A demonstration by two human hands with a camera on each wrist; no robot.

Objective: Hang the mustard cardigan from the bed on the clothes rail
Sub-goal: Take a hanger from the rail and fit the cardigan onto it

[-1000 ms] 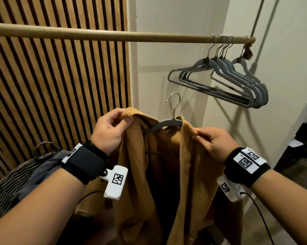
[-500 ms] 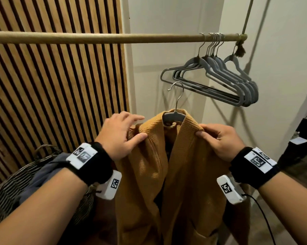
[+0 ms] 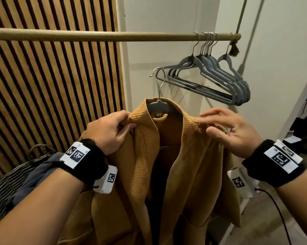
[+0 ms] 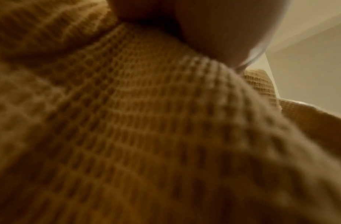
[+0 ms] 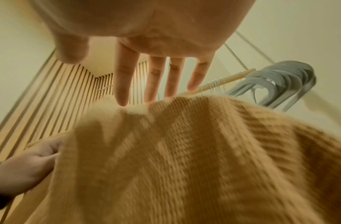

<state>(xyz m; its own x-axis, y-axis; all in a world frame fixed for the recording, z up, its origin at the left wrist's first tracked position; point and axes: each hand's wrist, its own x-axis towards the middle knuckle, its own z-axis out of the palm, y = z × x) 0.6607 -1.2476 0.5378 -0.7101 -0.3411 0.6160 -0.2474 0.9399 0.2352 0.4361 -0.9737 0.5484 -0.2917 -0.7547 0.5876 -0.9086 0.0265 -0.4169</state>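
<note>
The mustard cardigan (image 3: 142, 156) is draped over a grey hanger (image 3: 158, 105) whose metal hook (image 3: 159, 76) points up, below the wooden clothes rail (image 3: 96, 35). My left hand (image 3: 110, 131) grips the cardigan's left shoulder and holds it up. My right hand (image 3: 227, 128) hovers with straight, spread fingers just above the right shoulder. In the right wrist view the fingertips (image 5: 123, 97) brush the top of the knit (image 5: 184, 151). The left wrist view is filled by blurred waffle knit (image 4: 146, 136).
Several empty grey hangers (image 3: 220, 80) hang at the rail's right end, near its rope (image 3: 241, 16). A slatted wood wall (image 3: 52, 94) stands left. A wicker basket (image 3: 11, 175) holding grey cloth sits at lower left. A black cable (image 3: 276, 209) trails on the floor.
The right hand has let go of the cardigan's right shoulder and opened. The left hand has shifted its grip on the left shoulder. The cardigan now sits squarer on the hanger.
</note>
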